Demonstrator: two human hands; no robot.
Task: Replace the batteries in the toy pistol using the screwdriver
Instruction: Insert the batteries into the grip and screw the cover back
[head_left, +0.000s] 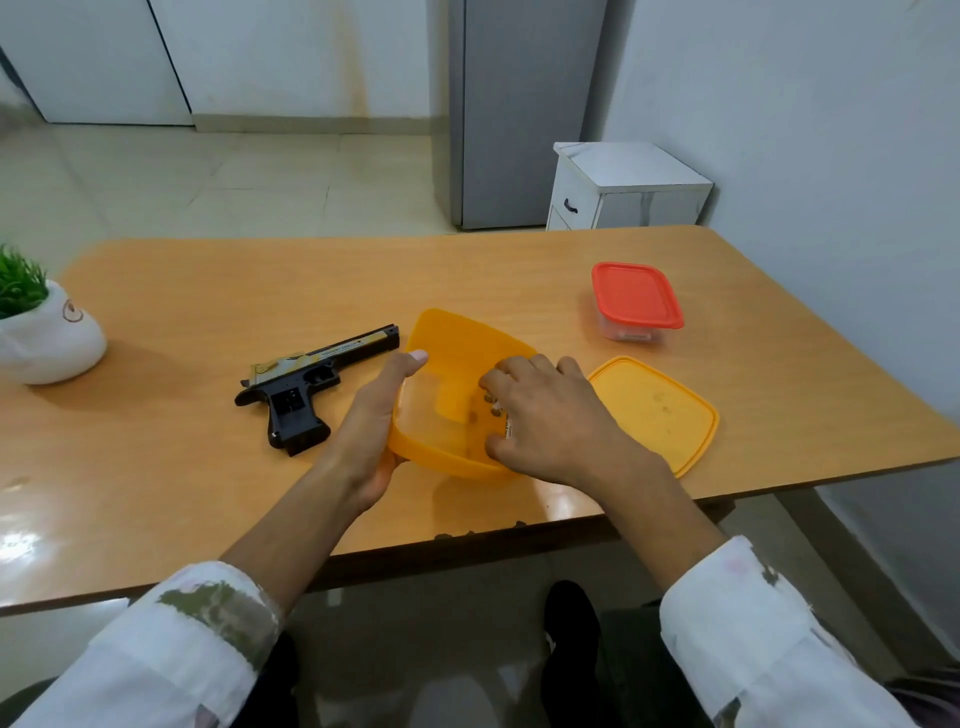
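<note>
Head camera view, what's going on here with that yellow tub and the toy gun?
A person tilts the open yellow tub with the left hand while the right hand reaches inside, fingers curled around what look like small batteries. The toy pistol lies on the table to the left, untouched. The tub's yellow lid rests to the right, and no screwdriver is in view.

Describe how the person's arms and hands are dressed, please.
The left hand and the right hand are bare, with no gloves or watch in view. The left white cloth sleeve and the right white cloth sleeve are loose, pushed up the forearms, and blotched with olive-green and faint pink patches.
</note>
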